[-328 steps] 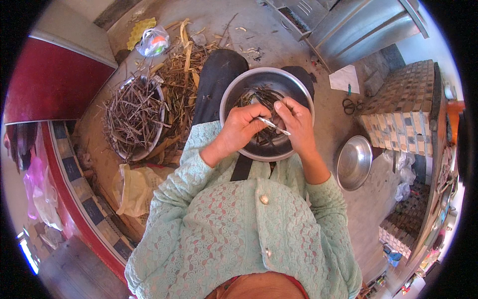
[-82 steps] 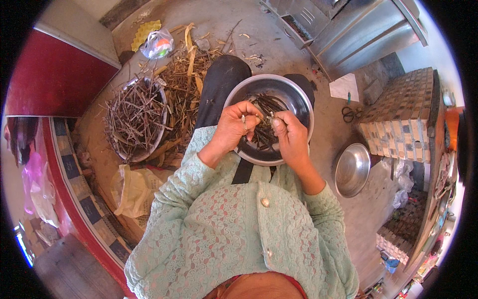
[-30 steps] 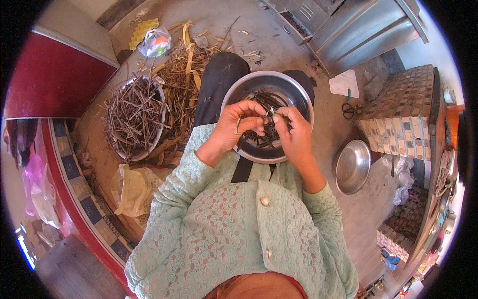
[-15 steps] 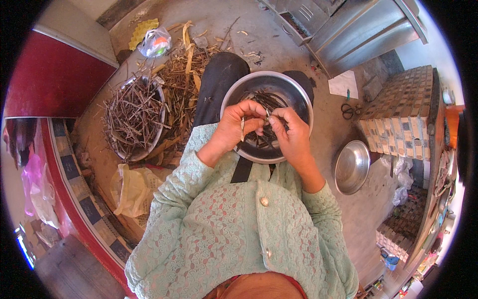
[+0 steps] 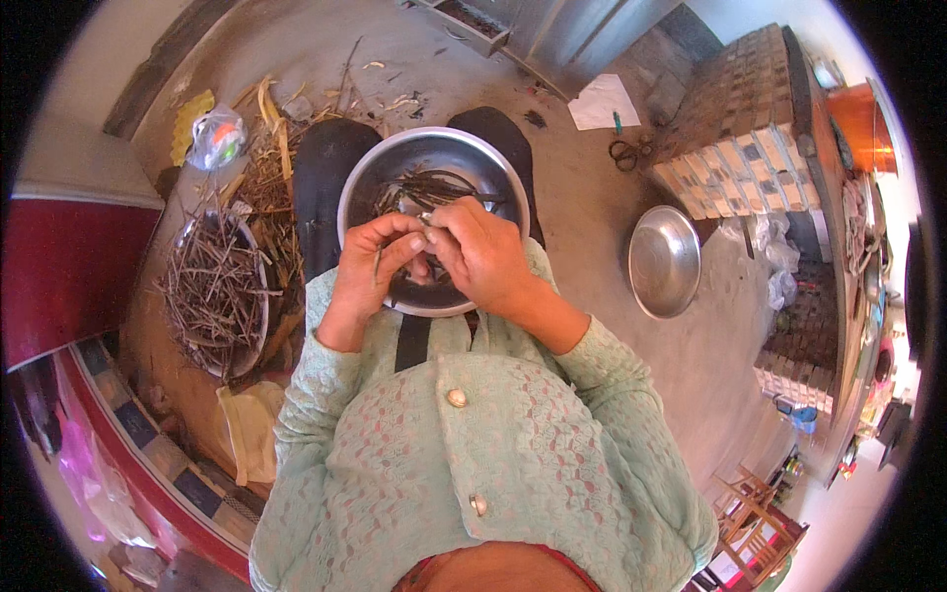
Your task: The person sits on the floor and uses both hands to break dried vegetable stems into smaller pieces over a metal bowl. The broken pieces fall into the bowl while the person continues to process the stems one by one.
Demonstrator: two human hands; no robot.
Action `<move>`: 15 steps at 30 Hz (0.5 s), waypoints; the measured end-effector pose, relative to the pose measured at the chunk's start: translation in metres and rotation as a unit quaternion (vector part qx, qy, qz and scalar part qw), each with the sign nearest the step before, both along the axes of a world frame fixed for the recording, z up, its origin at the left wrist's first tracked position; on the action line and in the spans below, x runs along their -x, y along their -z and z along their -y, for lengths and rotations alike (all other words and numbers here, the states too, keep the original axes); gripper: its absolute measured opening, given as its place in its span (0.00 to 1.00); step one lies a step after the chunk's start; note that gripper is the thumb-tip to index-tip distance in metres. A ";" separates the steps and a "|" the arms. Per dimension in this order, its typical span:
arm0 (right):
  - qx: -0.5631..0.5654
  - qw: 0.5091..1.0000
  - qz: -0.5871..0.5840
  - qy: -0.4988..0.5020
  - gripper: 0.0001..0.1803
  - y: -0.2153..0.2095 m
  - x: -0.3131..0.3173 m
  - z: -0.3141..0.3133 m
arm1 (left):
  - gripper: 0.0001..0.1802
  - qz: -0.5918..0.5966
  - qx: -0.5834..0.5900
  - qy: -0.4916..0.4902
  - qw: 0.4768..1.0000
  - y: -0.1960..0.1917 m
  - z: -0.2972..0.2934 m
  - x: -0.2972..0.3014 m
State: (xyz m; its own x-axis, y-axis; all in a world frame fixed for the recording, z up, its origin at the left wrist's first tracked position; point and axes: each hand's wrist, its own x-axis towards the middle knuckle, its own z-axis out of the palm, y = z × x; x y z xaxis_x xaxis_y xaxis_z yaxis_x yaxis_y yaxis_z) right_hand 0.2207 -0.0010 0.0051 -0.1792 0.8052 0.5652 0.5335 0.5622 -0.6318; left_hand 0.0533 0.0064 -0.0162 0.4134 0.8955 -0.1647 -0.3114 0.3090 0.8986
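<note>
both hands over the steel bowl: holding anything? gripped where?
Yes. The left hand and right hand pinch one thin dark pod between their fingertips, above the steel bowl. Exactly where along it cannot be told.

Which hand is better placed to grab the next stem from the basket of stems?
Left. The left hand is on the same side as the basket; the right hand would probably have to cross over the bowl.

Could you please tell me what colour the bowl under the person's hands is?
Shiny silver-grey: a round metal bowl, seen in the head view.
</note>
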 end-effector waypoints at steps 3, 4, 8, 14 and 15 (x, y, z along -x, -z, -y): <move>-0.006 0.998 -0.040 -0.043 0.09 0.000 -0.003 0.002 | 0.06 0.016 -0.002 0.018 1.000 -0.003 0.001 0.002; -0.003 0.998 -0.043 -0.049 0.09 0.000 -0.004 0.002 | 0.06 0.019 0.005 0.020 1.000 -0.006 0.001 0.002; -0.011 0.998 -0.025 -0.056 0.10 0.003 -0.004 0.003 | 0.07 -0.006 -0.005 0.028 1.000 -0.004 -0.001 0.002; -0.041 0.998 0.033 -0.022 0.12 0.003 0.002 0.005 | 0.07 -0.044 -0.009 -0.002 0.999 -0.008 0.002 -0.001; -0.048 0.998 0.037 -0.017 0.12 0.003 0.003 0.005 | 0.07 -0.053 -0.008 -0.004 0.999 -0.008 0.002 -0.001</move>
